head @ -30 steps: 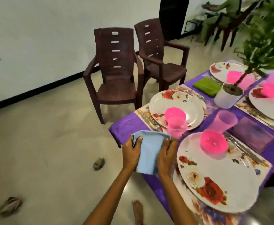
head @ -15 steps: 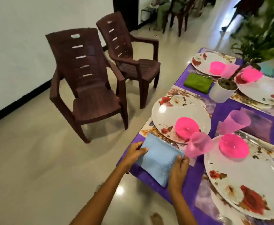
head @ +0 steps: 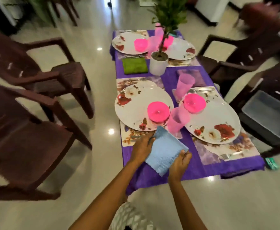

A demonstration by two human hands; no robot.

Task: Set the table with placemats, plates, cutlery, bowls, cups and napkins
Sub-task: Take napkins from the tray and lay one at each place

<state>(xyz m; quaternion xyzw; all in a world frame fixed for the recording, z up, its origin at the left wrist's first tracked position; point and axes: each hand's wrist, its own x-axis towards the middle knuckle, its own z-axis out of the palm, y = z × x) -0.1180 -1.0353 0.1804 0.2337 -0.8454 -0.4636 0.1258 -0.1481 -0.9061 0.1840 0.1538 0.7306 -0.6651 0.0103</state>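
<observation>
A folded light blue napkin (head: 165, 151) lies at the near end of the purple-clothed table (head: 192, 166), just below the near left plate (head: 136, 108). My left hand (head: 142, 149) holds its left edge and my right hand (head: 180, 161) grips its right corner. A pink bowl (head: 158, 113) sits on that plate, with a pink cup (head: 177, 121) beside it. The near right plate (head: 218, 123) carries another pink bowl (head: 194, 102). Floral placemats (head: 131, 136) lie under the plates. A green napkin (head: 134, 65) lies further up the left side.
A white pot with a green plant (head: 158, 63) stands mid-table. Two more plates with pink bowls and cups sit at the far end. Brown plastic chairs (head: 36, 90) line the left side, more chairs (head: 252, 55) the right. A grey bin (head: 268, 117) sits on the right.
My view has swung round to the table's near end. Both hands have kept hold of the blue napkin, which now lies flatter on the cloth below the near left plate.
</observation>
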